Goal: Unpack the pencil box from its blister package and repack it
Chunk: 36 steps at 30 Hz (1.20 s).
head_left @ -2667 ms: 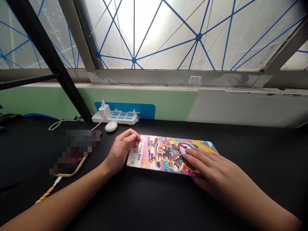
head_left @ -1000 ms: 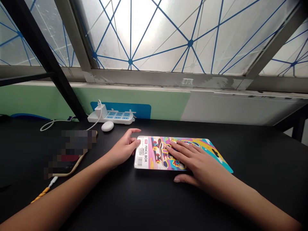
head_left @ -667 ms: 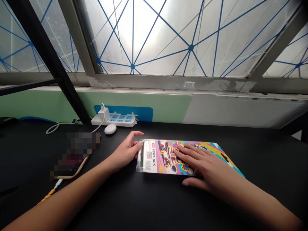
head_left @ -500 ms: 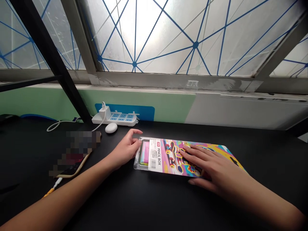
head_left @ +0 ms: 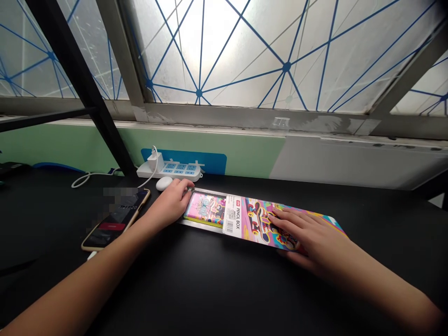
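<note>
A pencil box (head_left: 206, 207) with a pink printed lid and a yellow-green lower edge lies in a clear plastic tray. The tray sticks out to the left from a colourful cardboard sleeve (head_left: 255, 217) labelled "PENCIL BOX". My left hand (head_left: 175, 198) is closed on the tray's far left corner; its fingertips are partly hidden. Across the right part of the sleeve lies my right hand (head_left: 308, 233), fingers stretched over the top and thumb at the near edge, gripping it against the black table.
A phone (head_left: 117, 221) with a cable plugged in lies left of my forearm. Behind my left hand are a small white rounded case (head_left: 164, 183) and a power strip (head_left: 171, 171) with a charger. A black frame post (head_left: 105, 112) slants down at left; a window runs along the back.
My left hand has moved left and drawn the tray further out of the sleeve, so more of the pencil box shows. My right hand stays on the sleeve.
</note>
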Motion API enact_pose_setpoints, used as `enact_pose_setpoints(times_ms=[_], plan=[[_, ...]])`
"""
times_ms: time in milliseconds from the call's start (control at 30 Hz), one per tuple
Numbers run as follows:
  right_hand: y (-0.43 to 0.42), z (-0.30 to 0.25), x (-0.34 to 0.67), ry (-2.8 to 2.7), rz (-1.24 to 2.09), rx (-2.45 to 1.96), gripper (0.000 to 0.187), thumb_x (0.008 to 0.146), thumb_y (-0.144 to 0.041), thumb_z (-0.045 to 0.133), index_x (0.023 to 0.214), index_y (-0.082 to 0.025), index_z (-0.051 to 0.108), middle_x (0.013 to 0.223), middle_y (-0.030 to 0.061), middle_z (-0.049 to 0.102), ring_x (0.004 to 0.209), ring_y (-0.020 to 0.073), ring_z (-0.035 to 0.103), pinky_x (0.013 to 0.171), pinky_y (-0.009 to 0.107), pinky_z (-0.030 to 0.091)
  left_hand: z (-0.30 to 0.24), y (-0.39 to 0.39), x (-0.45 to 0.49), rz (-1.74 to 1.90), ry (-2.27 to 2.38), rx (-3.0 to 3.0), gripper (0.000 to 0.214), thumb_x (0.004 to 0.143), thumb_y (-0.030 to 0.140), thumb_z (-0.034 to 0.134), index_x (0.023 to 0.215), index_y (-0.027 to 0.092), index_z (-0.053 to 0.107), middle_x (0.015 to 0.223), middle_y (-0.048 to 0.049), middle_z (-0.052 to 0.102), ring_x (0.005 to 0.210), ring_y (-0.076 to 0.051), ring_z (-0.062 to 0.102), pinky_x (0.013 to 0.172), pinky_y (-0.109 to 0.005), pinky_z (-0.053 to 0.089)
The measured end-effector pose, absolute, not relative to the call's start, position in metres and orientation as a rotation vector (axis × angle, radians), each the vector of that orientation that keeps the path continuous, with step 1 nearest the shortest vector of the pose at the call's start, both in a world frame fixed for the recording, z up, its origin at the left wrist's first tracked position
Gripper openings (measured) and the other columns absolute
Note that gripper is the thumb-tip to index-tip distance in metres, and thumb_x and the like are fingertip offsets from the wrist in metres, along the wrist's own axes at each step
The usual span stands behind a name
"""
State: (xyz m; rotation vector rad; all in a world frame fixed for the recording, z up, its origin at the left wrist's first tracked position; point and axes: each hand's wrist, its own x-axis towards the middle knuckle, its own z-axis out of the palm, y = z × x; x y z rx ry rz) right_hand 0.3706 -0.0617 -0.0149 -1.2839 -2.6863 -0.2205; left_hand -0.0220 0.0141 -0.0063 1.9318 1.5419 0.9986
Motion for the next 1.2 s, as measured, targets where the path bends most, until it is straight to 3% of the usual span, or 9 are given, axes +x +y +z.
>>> enact_pose_setpoints(times_ms=[100, 200, 367, 500, 600, 767, 867, 967, 1200], plan=[[-0.063, -0.013, 0.357, -2.659, -0.318, -1.276, 0.051, 0.093, -0.044, 0.065, 0.139, -0.022, 0.061, 0.147, 0.0159, 0.062, 0.131, 0.0382, 0.061, 0.106, 0.068, 0.048, 0.001, 0.001, -0.008, 1.031, 1.471, 2.325, 0.025, 0.095, 0.031, 0.055, 0.110, 0.017, 0.070, 0.126, -0.0162, 0.063, 0.124, -0.035, 0.055, 0.110, -0.051, 0.041], [-0.066, -0.013, 0.340, -2.645, -0.363, -1.221, 0.055, 0.095, -0.051, 0.064, 0.141, -0.020, 0.059, 0.149, 0.0171, 0.061, 0.133, 0.0378, 0.059, 0.108, 0.066, 0.047, 0.003, -0.019, 0.011, 0.827, 1.226, 2.578, 0.033, 0.105, 0.033, 0.046, 0.126, 0.017, 0.065, 0.144, -0.0163, 0.059, 0.137, -0.030, 0.051, 0.115, -0.047, 0.042], [-0.069, -0.019, 0.322, -2.676, -0.374, -1.108, 0.069, 0.095, -0.045, 0.066, 0.156, -0.020, 0.044, 0.158, 0.0155, 0.052, 0.143, 0.0383, 0.050, 0.108, 0.059, 0.049, -0.006, -0.037, 0.031, 0.348, 1.227, 2.730, 0.066, 0.106, 0.054, 0.043, 0.159, 0.015, 0.038, 0.168, -0.0178, 0.035, 0.156, -0.035, 0.030, 0.125, -0.057, 0.029], [-0.066, -0.021, 0.318, -2.685, -0.434, -1.064, 0.064, 0.096, -0.042, 0.066, 0.153, -0.019, 0.049, 0.155, 0.0161, 0.056, 0.139, 0.0402, 0.054, 0.107, 0.060, 0.050, -0.009, -0.036, 0.034, 0.221, 1.310, 2.714, 0.087, 0.098, 0.067, 0.051, 0.162, 0.010, 0.032, 0.170, -0.0196, 0.025, 0.158, -0.037, 0.022, 0.127, -0.057, 0.026], [-0.063, -0.020, 0.314, -2.669, -0.472, -1.055, 0.057, 0.097, -0.045, 0.065, 0.145, -0.015, 0.055, 0.148, 0.0189, 0.061, 0.134, 0.0400, 0.058, 0.104, 0.059, 0.053, -0.010, -0.036, 0.035, 0.190, 1.349, 2.735, 0.084, 0.097, 0.055, 0.059, 0.160, 0.007, 0.034, 0.169, -0.0206, 0.027, 0.158, -0.037, 0.025, 0.127, -0.057, 0.026], [-0.053, -0.017, 0.296, -2.650, -0.458, -1.102, 0.047, 0.095, -0.051, 0.066, 0.121, -0.011, 0.066, 0.136, 0.0239, 0.068, 0.132, 0.0418, 0.059, 0.105, 0.062, 0.051, -0.014, -0.035, 0.034, 0.214, 1.344, 2.760, 0.076, 0.099, 0.045, 0.058, 0.160, 0.005, 0.034, 0.169, -0.0207, 0.028, 0.157, -0.037, 0.026, 0.126, -0.057, 0.028], [-0.046, -0.017, 0.279, -2.676, -0.468, -1.093, 0.056, 0.094, -0.049, 0.068, 0.133, -0.009, 0.061, 0.144, 0.0261, 0.062, 0.134, 0.0438, 0.058, 0.105, 0.063, 0.051, -0.015, -0.033, 0.030, 0.254, 1.358, 2.753, 0.074, 0.098, 0.041, 0.059, 0.159, 0.006, 0.036, 0.168, -0.0208, 0.030, 0.156, -0.037, 0.028, 0.126, -0.057, 0.029], [-0.040, -0.020, 0.263, -2.741, -0.487, -1.011, 0.067, 0.094, -0.038, 0.070, 0.152, -0.013, 0.048, 0.156, 0.0224, 0.052, 0.140, 0.0457, 0.051, 0.107, 0.064, 0.049, -0.014, -0.031, 0.026, 0.247, 1.377, 2.731, 0.072, 0.097, 0.038, 0.059, 0.159, 0.007, 0.038, 0.168, -0.0193, 0.032, 0.157, -0.036, 0.029, 0.126, -0.055, 0.030], [-0.033, -0.023, 0.276, -2.781, -0.447, -0.936, 0.056, 0.097, -0.011, 0.050, 0.152, -0.019, 0.051, 0.154, 0.0173, 0.056, 0.140, 0.0408, 0.053, 0.106, 0.060, 0.052, -0.012, -0.028, 0.022, 0.206, 1.383, 2.700, 0.071, 0.099, 0.039, 0.057, 0.159, 0.007, 0.037, 0.169, -0.0178, 0.030, 0.157, -0.034, 0.028, 0.127, -0.051, 0.029]])
